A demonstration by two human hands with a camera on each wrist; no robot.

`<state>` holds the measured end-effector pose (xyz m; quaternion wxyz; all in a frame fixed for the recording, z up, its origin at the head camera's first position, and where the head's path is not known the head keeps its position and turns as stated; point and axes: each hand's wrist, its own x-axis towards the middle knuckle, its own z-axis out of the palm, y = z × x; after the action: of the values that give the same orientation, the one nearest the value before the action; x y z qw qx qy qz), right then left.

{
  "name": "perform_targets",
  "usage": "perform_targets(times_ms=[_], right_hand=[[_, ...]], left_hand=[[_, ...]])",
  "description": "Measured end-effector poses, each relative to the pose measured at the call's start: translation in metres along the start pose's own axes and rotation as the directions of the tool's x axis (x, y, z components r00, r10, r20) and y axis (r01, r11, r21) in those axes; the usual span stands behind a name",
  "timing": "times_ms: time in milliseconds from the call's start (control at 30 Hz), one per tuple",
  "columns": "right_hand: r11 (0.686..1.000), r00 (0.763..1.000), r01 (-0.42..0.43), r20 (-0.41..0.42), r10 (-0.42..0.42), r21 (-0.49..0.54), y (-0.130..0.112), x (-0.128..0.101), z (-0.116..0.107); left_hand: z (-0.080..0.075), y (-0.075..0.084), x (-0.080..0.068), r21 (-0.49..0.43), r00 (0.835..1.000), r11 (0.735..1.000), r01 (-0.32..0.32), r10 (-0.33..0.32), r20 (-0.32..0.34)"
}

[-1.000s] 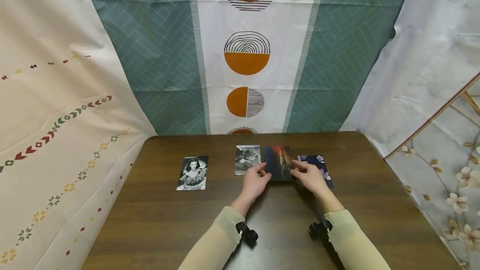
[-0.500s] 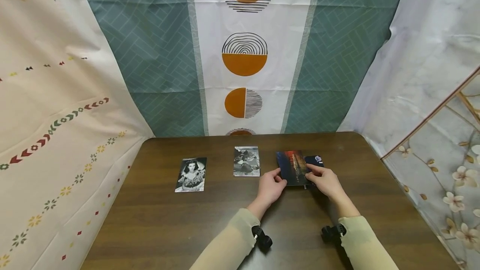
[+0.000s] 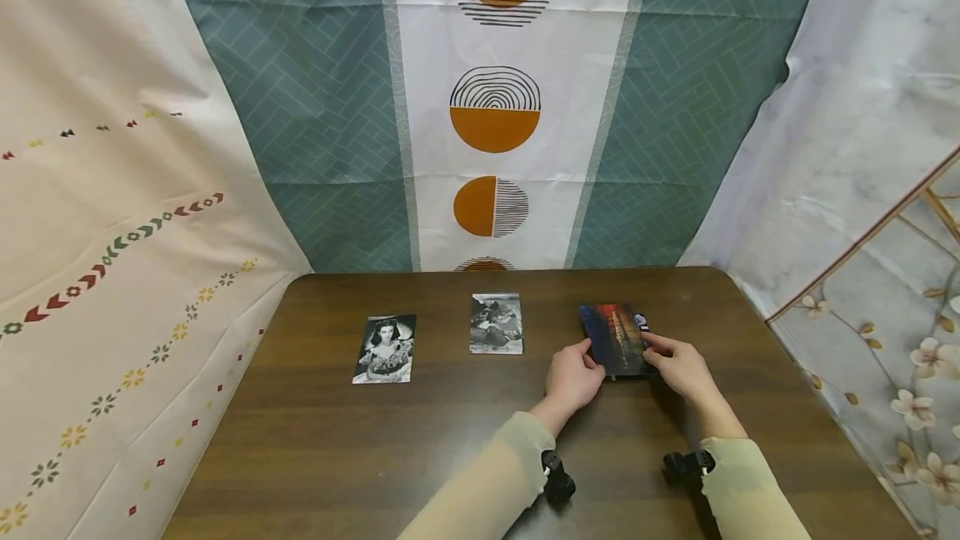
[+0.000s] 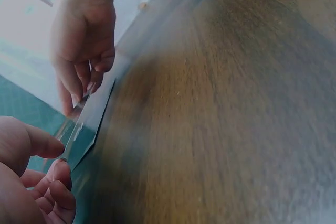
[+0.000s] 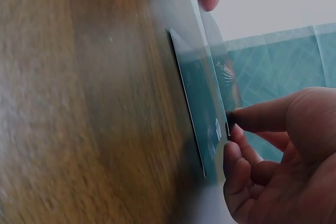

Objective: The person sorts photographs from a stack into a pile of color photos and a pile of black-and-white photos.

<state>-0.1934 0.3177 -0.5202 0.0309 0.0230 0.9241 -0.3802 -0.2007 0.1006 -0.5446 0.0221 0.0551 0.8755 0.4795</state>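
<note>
Step in hand, as judged: a red-and-dark card (image 3: pixel 617 338) is held over a stack (image 3: pixel 640 322) at the right of the worktop (image 3: pixel 315 440), almost fully covering it. The card is pinched at its near-left edge by the left hand (image 3: pixel 573 373), thumb and fingers curled onto it, and at its near-right edge by the right hand (image 3: pixel 678 365), likewise gripping. In the right wrist view the card (image 5: pixel 207 93) is seen edge-on, tilted up off the stack beneath, held between thumb and fingertips (image 5: pixel 233 124). So it is not yet lying flat. Next move, as a judgement only: the card needs lowering square onto the stack, edges aligned, then both grips let go without dragging it. 2 black-and-white photos lie apart to the left: a portrait photo (image 3: pixel 384 347) and a second photo (image 3: pixel 496 322) near the middle, neither touched. Hard to make out: the stack is nearly all hidden under the card, only a sliver at its far-right corner is seen, so the count and prints cannot be told. Both wrist views are blurred and dark; the card's picture is not readable there. The left wrist view shows the left hand only partly, cut by the frame edge.
</note>
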Motion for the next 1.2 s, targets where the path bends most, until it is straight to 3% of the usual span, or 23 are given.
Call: perform_targets(times_ms=[200, 433, 633, 867, 1200], right_hand=[[1.0, 1.0, -0.018, -0.018, 0.018, -0.001, 0.007, 0.001, -0.006], [0.999, 0.999, -0.039, -0.014, 0.038, -0.011, 0.015, -0.001, -0.007], [0.998, 0.998, -0.059, -0.016, 0.059, -0.003, 0.018, -0.001, -0.007], [0.995, 0.995, -0.091, -0.03, 0.092, 0.027, 0.018, 0.0, -0.006], [0.994, 0.993, -0.113, -0.04, 0.113, -0.002, 0.024, 0.003, -0.001]], left_hand=[[0.027, -0.01, 0.011, 0.059, 0.997, 0.996, -0.059, 0.062, -0.046], [0.013, 0.012, 0.002, 0.026, 0.999, 1.0, 0.01, -0.011, 0.033], [0.017, 0.014, 0.003, 0.066, 0.998, 0.997, 0.036, -0.04, 0.054], [0.019, 0.018, 0.005, 0.129, 0.999, 0.992, 0.003, -0.009, 0.047], [0.024, 0.019, 0.01, 0.186, 0.995, 0.981, 0.053, -0.068, 0.075]])
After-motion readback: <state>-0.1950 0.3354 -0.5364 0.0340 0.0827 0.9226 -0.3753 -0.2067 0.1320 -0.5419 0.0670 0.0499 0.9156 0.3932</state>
